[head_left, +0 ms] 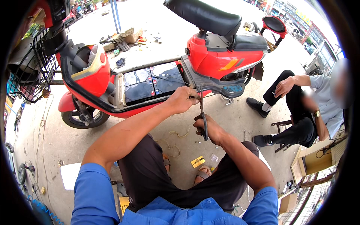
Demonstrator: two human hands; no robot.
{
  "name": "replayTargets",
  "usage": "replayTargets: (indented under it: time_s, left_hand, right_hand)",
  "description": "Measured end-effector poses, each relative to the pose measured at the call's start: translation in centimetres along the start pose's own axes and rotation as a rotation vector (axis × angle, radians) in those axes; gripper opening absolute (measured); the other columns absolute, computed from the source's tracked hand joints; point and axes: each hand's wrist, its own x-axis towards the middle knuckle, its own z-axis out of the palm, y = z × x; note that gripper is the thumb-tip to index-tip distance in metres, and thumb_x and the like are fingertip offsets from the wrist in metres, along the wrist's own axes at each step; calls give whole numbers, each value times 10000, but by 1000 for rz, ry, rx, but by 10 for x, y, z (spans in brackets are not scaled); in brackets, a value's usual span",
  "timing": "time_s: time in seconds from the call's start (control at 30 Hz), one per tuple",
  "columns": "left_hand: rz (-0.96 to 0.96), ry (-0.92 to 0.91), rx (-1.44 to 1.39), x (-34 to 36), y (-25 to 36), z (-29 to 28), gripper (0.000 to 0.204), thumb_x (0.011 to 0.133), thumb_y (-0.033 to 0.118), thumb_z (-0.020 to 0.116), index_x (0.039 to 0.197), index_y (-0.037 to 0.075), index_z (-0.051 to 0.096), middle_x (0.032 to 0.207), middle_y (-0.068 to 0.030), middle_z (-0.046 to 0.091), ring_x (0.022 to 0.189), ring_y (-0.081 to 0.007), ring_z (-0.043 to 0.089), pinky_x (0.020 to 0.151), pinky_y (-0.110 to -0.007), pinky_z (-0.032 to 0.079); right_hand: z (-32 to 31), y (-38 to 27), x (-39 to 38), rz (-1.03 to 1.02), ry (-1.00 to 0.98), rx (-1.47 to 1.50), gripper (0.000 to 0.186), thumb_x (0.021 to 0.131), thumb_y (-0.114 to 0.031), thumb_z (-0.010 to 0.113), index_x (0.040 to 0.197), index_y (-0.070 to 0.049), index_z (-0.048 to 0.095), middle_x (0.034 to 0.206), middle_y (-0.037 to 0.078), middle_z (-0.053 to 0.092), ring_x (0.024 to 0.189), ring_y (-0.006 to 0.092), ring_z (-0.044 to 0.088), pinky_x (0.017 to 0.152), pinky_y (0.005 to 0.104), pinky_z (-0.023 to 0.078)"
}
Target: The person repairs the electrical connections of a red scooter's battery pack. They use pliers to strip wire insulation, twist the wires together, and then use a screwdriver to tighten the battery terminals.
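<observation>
My right hand point(212, 130) is closed round the dark handles of a pair of scissors point(202, 107), whose blades point up and away from me. Close beside the blades, the fingers of my left hand point(183, 99) are pinched together; whatever they hold is too small to make out. Just beyond that hand is the red electric scooter point(216, 54), its floorboard compartment uncovered. Dark batteries point(139, 88) sit side by side in it, with red terminals and thin wires on top.
A person point(322, 95) sits on a stool at the right. A yellow card-like packet point(197, 161) lies on the ground between my feet. Cables point(42, 123) trail along the left. Rubble and gloves point(123, 43) lie behind the scooter. An open wooden box point(318, 161) stands lower right.
</observation>
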Motion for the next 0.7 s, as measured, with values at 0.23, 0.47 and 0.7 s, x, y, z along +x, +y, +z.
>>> replayTargets:
  time_s: [0.23, 0.47, 0.7]
  left_hand:
    - [-10, -35, -28, 2, 0, 1, 166, 857, 67, 720, 975, -48, 731, 873, -153, 680, 828, -248, 648, 769, -377, 491]
    - [-20, -62, 18, 7, -4, 5, 167, 852, 67, 724, 986, -30, 744, 859, -148, 674, 826, -249, 641, 773, -369, 485]
    - [27, -94, 21, 5, -6, 12, 198, 811, 85, 720, 987, 0, 751, 841, -221, 689, 784, -303, 679, 731, -398, 508]
  right_hand:
    - [6, -8, -9, -40, 26, 15, 285, 820, -272, 629, 898, -11, 546, 791, 38, 490, 703, 133, 451, 643, 296, 420]
    - [12, 4, -6, -79, 106, 140, 261, 820, -247, 606, 832, -5, 507, 749, 41, 484, 668, 127, 458, 604, 301, 408]
    - [16, 23, -12, -127, 129, 111, 225, 814, -159, 555, 668, -27, 446, 595, 17, 398, 522, 126, 416, 491, 315, 365]
